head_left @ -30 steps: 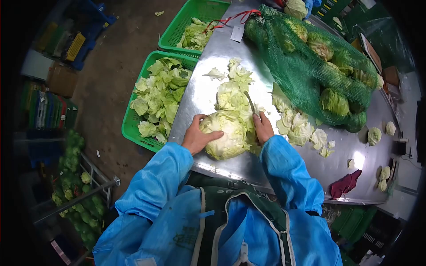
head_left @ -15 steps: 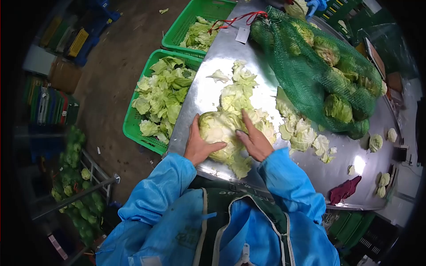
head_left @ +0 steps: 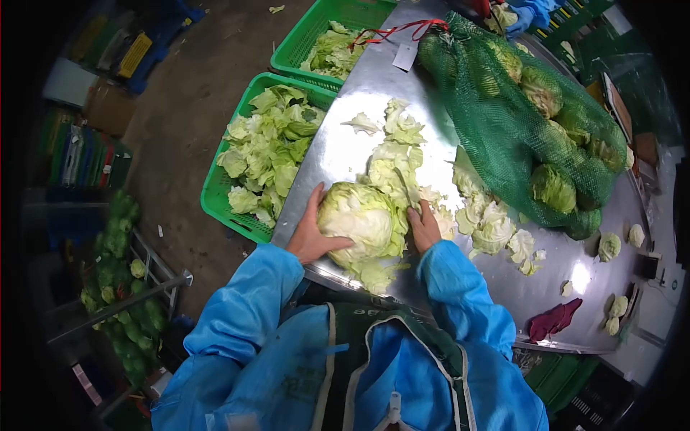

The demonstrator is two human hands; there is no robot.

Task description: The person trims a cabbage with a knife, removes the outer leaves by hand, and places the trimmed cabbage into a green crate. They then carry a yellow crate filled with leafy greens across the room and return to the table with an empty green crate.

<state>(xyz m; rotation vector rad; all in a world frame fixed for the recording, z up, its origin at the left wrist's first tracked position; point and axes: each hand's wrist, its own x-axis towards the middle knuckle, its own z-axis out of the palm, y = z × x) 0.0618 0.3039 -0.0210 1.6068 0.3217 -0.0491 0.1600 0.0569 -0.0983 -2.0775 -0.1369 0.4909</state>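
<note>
A pale green head of lettuce or cabbage [head_left: 357, 219] rests on loose leaves near the front edge of the metal table [head_left: 345, 154]. My left hand [head_left: 313, 231] lies against its left side, thumb across the front, fingers spread. To the right of the head, my right hand [head_left: 424, 224] is closed on a thin knife [head_left: 404, 185] whose blade points up and away over the leaves. Loose leaves [head_left: 394, 164] lie just behind the head, and more leaves [head_left: 494, 228] are to the right of my right hand.
Green crates [head_left: 213, 188] of leaves stand left of the table. A green net bag [head_left: 496, 136] of heads covers the back right. A dark red cloth [head_left: 553, 320] lies at the front right. A co-worker's blue-gloved hand [head_left: 522, 20] shows at the top.
My right hand has come off the head, moved slightly right and closed on the knife. My left hand still touches the head, which now shows a paler side.
</note>
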